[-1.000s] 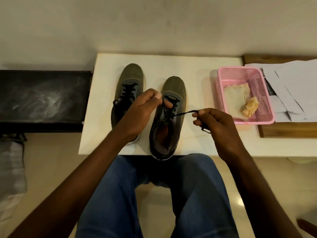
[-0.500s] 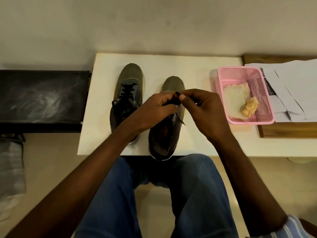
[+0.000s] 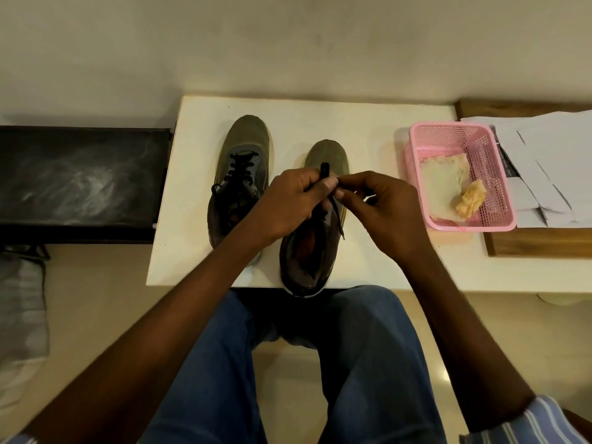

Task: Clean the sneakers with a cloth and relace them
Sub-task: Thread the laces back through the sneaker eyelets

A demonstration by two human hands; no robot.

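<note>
Two olive-grey sneakers stand toes away on a white table (image 3: pixel 368 267). The left sneaker (image 3: pixel 243 145) has its black lace threaded through the eyelets. The right sneaker (image 3: pixel 330 155) lies under my hands, its heel jutting over the table's front edge. My left hand (image 3: pixel 288 203) and my right hand (image 3: pixel 381 206) meet above its tongue, both pinching its black shoelace (image 3: pixel 324 170). A loop of lace sticks up between the thumbs and a loose end hangs down beside the shoe's opening. The eyelets of this shoe are hidden by my hands.
A pink plastic basket (image 3: pixel 499 174) at the right holds a folded pale cloth (image 3: pixel 445 181) and a crumpled yellowish rag (image 3: pixel 471 198). White papers (image 3: pixel 551 161) lie on a wooden board further right. A black bench (image 3: pixel 77 177) adjoins the table's left side. My knees sit below the front edge.
My right hand came in from the right, where it had pulled the lace taut, and joined the left hand above the right sneaker. Both now pinch the lace, a loop raised.
</note>
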